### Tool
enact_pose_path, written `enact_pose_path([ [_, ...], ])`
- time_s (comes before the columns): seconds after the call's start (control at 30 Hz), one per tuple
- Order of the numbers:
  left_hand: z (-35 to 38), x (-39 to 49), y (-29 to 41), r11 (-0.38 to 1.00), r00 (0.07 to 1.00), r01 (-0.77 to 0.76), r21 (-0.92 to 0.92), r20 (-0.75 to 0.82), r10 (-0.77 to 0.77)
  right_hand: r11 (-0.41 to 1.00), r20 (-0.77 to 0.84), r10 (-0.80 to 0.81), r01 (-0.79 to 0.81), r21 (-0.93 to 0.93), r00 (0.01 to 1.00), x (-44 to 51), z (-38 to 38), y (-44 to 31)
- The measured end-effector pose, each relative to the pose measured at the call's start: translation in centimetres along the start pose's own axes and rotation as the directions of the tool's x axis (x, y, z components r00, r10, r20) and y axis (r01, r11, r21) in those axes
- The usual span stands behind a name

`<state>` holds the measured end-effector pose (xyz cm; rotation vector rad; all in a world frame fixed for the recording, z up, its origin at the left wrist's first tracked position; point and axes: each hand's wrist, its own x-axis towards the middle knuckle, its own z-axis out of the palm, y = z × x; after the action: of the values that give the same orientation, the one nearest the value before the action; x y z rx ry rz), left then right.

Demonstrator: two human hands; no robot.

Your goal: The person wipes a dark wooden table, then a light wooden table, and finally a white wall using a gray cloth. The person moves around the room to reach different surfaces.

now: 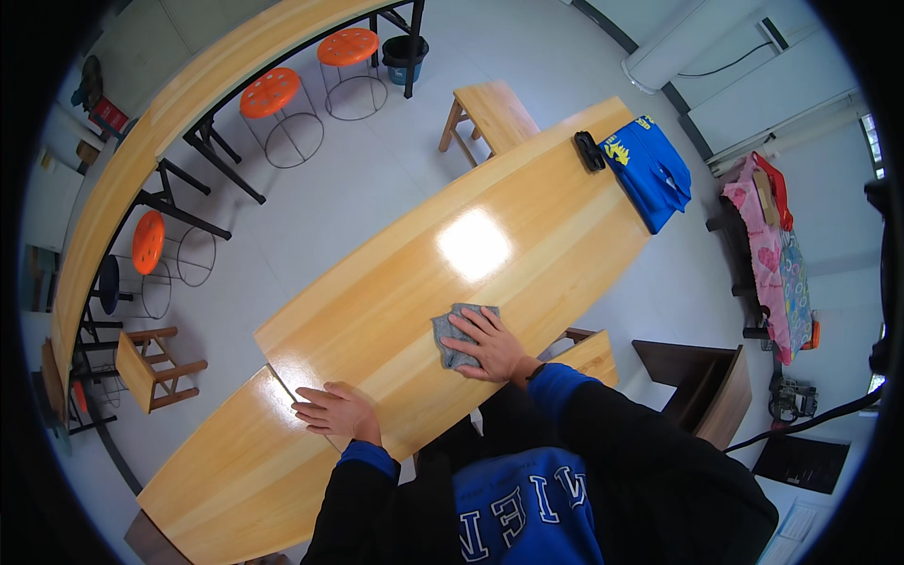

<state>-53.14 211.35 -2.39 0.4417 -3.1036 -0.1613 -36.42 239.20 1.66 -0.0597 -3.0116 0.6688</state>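
Before me stretches a glossy wooden table [395, 282] with a seam across its left part. My right hand [491, 347] lies on a grey cloth [452, 332], pressing it flat to the tabletop with the fingers spread over it. Near the seam, my left hand [339, 412] rests palm down on the wood, fingers apart, holding nothing. A folded blue garment [653, 176] with yellow print hangs partly over the far right end, and a small black object [589, 151] sits beside it.
Wooden stools stand beyond the table [498, 113], at its near side [586, 357] and at the left [145, 371]. Orange-topped stools [270, 92] and a bin [405, 60] are by a long curved-looking counter [205, 78]. A dark wooden cabinet [720, 392] is at the right.
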Motion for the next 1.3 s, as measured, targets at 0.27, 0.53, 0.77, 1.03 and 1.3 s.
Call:
enact_pose_path([
  [0.27, 0.8, 0.2, 0.2, 1.000, 0.999, 0.007, 0.015, -0.032, -0.006, 1.000, -0.007, -0.018, 0.018, -0.012, 1.000, -0.3, 0.1, 0.7],
  [0.53, -0.3, -0.3, 0.5, 1.000, 1.000, 0.008, -0.028, -0.028, -0.009, 0.901, -0.242, 0.392, -0.424, -0.095, 0.888, -2.3, -3.9, 11.2],
  [0.77, 1.9, -2.6, 1.7, 0.999, 0.993, -0.041, 0.036, -0.106, 0.044, 0.883, -0.281, 0.418, -0.459, -0.096, 0.864, -3.5, -5.0, 14.1],
  [1.03, 3.3, -19.7, 15.8, 0.951, 0.955, -0.294, -0.095, -0.077, 0.288, 0.998, 0.120, -0.043, 0.047, -0.036, 0.992, -8.8, -7.7, 15.5],
  [1.3, 2.0, -21.7, 18.0, 0.947, 0.949, -0.312, -0.078, -0.061, 0.308, 0.982, 0.054, -0.148, 0.153, -0.113, 0.988, 0.3, -10.4, 26.1],
])
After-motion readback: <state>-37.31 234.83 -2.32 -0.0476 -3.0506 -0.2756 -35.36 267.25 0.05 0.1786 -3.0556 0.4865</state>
